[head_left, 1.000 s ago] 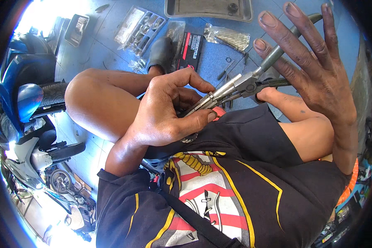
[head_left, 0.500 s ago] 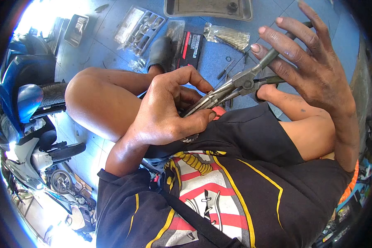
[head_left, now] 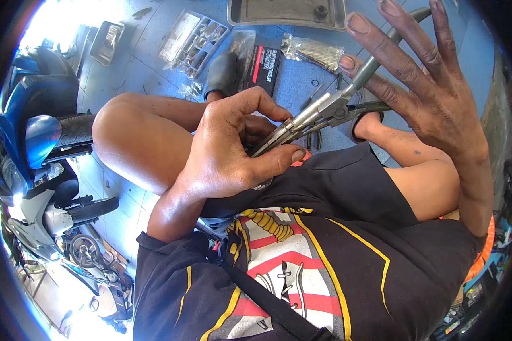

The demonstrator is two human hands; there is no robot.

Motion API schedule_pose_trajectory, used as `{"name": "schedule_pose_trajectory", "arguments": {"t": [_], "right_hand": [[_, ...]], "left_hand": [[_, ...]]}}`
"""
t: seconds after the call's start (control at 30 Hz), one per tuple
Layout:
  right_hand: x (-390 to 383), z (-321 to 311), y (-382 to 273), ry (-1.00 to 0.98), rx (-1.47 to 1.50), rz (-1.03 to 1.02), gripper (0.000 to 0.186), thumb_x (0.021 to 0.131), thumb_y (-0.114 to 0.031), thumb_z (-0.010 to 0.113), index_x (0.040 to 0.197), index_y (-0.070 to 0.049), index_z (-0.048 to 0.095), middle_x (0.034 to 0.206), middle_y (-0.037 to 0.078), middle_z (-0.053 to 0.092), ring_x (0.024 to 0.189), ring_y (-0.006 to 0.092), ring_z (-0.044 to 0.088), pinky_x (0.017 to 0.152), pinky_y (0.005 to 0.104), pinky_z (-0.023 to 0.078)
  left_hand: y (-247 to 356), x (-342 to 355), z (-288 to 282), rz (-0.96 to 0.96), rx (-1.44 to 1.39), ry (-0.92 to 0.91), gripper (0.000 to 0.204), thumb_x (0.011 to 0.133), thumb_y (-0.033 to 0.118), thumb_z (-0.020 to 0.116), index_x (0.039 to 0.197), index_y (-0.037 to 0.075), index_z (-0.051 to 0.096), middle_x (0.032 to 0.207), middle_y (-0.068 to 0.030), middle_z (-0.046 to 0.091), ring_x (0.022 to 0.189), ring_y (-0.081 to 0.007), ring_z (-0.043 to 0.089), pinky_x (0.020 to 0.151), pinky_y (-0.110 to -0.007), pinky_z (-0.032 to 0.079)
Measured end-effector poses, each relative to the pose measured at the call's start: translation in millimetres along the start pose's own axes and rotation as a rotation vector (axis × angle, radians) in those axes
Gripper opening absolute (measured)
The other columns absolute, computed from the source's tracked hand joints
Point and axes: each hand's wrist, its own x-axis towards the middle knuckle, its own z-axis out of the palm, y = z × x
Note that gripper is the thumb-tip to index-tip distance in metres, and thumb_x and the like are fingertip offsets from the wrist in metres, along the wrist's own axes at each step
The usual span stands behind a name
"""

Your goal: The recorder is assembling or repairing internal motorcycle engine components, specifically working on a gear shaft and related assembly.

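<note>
A long metal plier-like tool (head_left: pixel 340 111) with grey-covered handles slants across my lap, its handles spread wide. My left hand (head_left: pixel 227 142) is curled round its silver jaw end, thumb below and fingertips above; its palm hides part of the metal there. Over the two handles lies my right hand (head_left: pixel 424 79), its fingers stretched across the upper handle while the lower one runs into the palm. Beneath my left hand a small toothed or linked metal piece shows, too little of it to name.
On the blue tiled floor ahead are a metal tray (head_left: pixel 250 14), a compartment box (head_left: pixel 202 42) of small parts, a black and red box (head_left: pixel 263 71) and a clear plastic bag (head_left: pixel 316 50). Small pliers (head_left: pixel 314 140) lie past my lap. Motorcycles (head_left: pixel 40 133) stand at the left.
The tool's upper handle and my right fingers have swung slightly up and away from the lower handle. My left hand keeps its hold, shifted very little.
</note>
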Motion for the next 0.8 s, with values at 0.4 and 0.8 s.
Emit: {"name": "schedule_pose_trajectory", "arguments": {"t": [0.4, 0.8], "right_hand": [[-8, -1, 4, -0.075, 0.033, 0.017, 0.047, 0.079, -0.039, 0.063, 0.119, -0.014, 0.065, 0.12, 0.007, 0.054, 0.117, 0.0276, 0.047, 0.11, 0.056, 0.033], [-1, -4, 2, -0.17, 0.066, 0.048, 0.041, 0.083, -0.034, 0.062, 0.118, -0.014, 0.065, 0.123, 0.008, 0.053, 0.119, 0.0286, 0.047, 0.109, 0.0575, 0.033]], "left_hand": [[0, 0, 2, 0.044, -0.049, 0.035, 0.035, 0.07, 0.007, 0.08, 0.094, -0.004, 0.057, 0.078, -0.0087, 0.066, 0.066, -0.0095, 0.063, 0.06, -0.019, 0.046], [1, -1, 1, -0.009, 0.007, 0.031, 0.033, 0.073, 0.005, 0.079, 0.096, -0.005, 0.057, 0.079, -0.009, 0.067, 0.069, -0.0091, 0.063, 0.061, -0.02, 0.046]]}}
